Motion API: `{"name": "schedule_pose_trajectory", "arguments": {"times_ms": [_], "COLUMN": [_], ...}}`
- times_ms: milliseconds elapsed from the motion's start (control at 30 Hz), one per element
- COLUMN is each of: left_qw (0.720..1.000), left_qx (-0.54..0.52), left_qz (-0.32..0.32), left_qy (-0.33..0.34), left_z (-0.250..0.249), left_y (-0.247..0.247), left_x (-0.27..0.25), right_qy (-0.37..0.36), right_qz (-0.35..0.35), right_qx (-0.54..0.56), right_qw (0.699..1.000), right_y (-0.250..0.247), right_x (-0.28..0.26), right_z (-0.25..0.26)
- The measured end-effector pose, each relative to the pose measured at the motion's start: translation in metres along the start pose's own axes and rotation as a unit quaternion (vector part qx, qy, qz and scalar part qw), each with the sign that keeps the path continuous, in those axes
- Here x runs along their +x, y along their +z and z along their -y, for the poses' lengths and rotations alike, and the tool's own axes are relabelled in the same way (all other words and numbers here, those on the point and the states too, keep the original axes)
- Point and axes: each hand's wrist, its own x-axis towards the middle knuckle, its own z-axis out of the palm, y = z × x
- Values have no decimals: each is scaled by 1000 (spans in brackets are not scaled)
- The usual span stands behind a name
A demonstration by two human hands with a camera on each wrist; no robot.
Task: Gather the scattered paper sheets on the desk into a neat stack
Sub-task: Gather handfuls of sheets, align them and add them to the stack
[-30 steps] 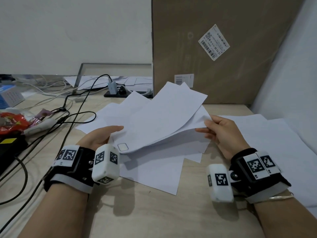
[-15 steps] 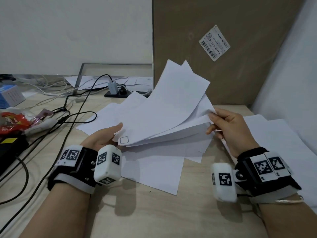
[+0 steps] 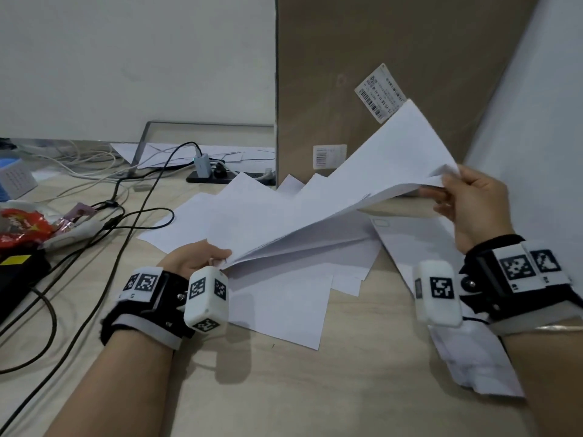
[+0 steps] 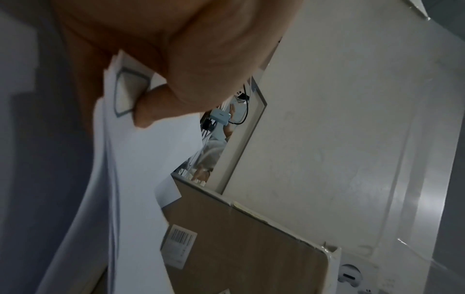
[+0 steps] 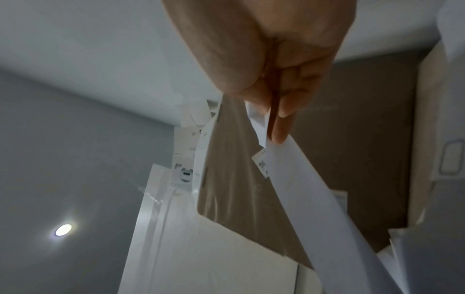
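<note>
A bundle of white paper sheets slants up from lower left to upper right above the desk. My left hand pinches its low near corner; in the left wrist view the thumb presses the sheets beside a small printed square. My right hand pinches the raised far corner, and the right wrist view shows finger and thumb closed on the paper edge. More loose sheets lie flat on the desk underneath, and others lie to the right under my right wrist.
A tall brown cardboard box stands right behind the papers. Black cables, a charger and a power strip lie back left. Snack wrappers and a black object sit at the left edge. A white wall borders the right.
My right hand has lifted its corner of the bundle up and to the right, tilting the sheets steeply. My left hand has kept its grip low near the desk.
</note>
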Motion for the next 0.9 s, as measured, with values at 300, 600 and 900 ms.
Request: {"name": "schedule_pose_trajectory", "arguments": {"times_ms": [300,600,900], "left_qw": [984,997,989], "left_qx": [-37,35,-130], "left_qz": [-155,-22,-19], "left_qy": [75,66,63], "left_z": [15,1,6], "left_y": [-52,-22,5], "left_x": [6,-13,1], "right_qy": [37,69,182], "right_qz": [-121,-16,94], "right_qx": [170,228,125], "right_qw": [977,971,971], "right_y": [-57,-45,22], "right_x": [13,-2,-16], "right_z": [12,4,-52]}}
